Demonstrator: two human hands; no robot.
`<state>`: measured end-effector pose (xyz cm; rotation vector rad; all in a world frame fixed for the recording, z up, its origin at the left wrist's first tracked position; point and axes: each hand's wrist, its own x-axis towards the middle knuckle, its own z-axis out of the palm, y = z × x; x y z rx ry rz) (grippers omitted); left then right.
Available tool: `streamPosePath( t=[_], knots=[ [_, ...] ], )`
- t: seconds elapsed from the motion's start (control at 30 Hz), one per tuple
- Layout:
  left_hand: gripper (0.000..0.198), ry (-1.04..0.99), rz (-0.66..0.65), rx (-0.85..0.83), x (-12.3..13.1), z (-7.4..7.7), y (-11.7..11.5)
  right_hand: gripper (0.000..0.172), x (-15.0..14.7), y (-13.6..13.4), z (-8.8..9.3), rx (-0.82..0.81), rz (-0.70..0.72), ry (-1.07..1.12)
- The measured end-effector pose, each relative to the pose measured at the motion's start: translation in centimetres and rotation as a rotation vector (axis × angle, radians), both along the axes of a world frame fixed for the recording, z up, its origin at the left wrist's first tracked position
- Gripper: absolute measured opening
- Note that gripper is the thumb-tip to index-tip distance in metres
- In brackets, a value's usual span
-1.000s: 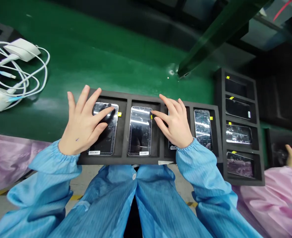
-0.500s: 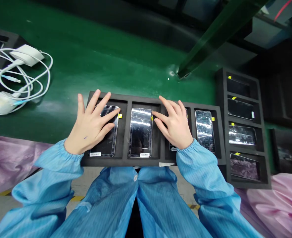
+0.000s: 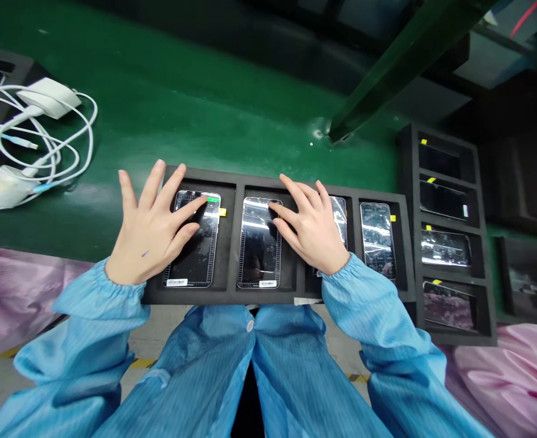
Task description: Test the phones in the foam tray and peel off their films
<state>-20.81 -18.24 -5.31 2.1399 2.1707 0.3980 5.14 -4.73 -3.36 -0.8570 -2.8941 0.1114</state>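
Observation:
In front of me lies a black foam tray point(image 3: 232, 243) with a smartphone in each compartment. My left hand point(image 3: 152, 222) is open over the leftmost smartphone point(image 3: 198, 249), its index fingertip at the upper part of the screen beside a green strip point(image 3: 212, 199). My right hand point(image 3: 314, 225) is open too, with its index fingertip on or just above the top right of the second smartphone point(image 3: 257, 249). A third smartphone point(image 3: 340, 213) is mostly hidden under that hand. To the right, the last smartphone point(image 3: 378, 243) shows a lit screen. Grid marks run along the edges of the two left screens.
Coiled white cables point(image 3: 90, 131) with white adapters point(image 3: 49, 97) lie at the left on the green table point(image 3: 204, 115). A second black tray point(image 3: 483, 261) of smartphones stands at the right. A green post point(image 3: 373, 79) rises behind. Pink sleeves point(image 3: 519, 371) of people show at both sides.
Both hands have shifted left, with the index fingertips sliding inward from the screens' right edges. A green strip now shows at the top right of the leftmost smartphone.

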Motion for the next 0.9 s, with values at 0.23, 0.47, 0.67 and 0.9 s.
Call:
streamPosePath(
  t=[0.23, 0.47, 0.67, 0.9],
  knots=[
    [0.044, 0.028, 0.050, -0.009, -0.2, 0.2, -0.6, 0.034, -1.2, -0.2, -0.1, 0.008, 0.056, -0.001],
    [0.046, 0.031, 0.061, 0.018, -0.8, 0.1, -1.1, 0.033, -2.5, -0.3, -0.3, 0.032, 0.103, -0.001],
    [0.044, 0.029, 0.090, 0.026, -1.0, 0.2, -1.3, 0.032, -3.5, -0.5, -0.3, 0.034, 0.140, -0.004],
    [0.042, 0.027, 0.125, 0.031, -1.2, 0.2, -1.4, 0.031, -3.8, -0.4, -0.2, 0.006, 0.140, 0.028]
  ],
)
